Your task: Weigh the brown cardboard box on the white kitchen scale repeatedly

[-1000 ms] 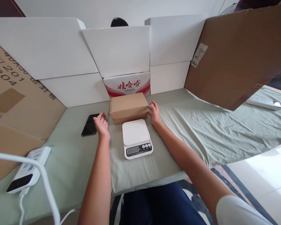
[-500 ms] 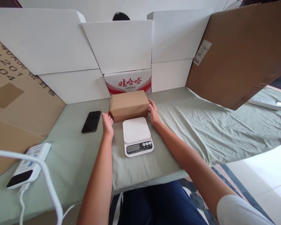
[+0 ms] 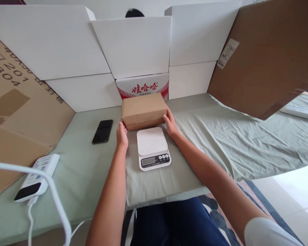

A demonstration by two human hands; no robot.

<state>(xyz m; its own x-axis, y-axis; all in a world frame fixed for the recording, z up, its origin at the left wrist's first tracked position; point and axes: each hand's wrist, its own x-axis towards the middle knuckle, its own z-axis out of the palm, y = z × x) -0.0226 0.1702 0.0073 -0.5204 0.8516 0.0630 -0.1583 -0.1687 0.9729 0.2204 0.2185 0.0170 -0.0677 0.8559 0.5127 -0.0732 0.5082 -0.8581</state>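
Note:
A closed brown cardboard box (image 3: 144,106) is held between my two hands, just behind a kitchen scale (image 3: 153,147). My left hand (image 3: 122,136) grips the box's lower left corner, some of its fingers hidden underneath. At the right end, my right hand (image 3: 170,122) has its thumb on the front face and its other fingers behind the box. The box tilts slightly, its right end higher. In front of it, the white scale lies flat on the green cloth, with a bare platform, a small display and several round buttons.
A black phone (image 3: 102,131) lies left of my left hand. A white power strip (image 3: 37,177) with a cable is at the near left. White boxes (image 3: 133,46) wall the back; large cardboard panels (image 3: 267,58) stand at both sides. Dark hair (image 3: 135,13) shows above the boxes.
My hands have closed onto the cardboard box and its right end has risen a little. The whole view has shifted slightly, while the scale and phone stay in place.

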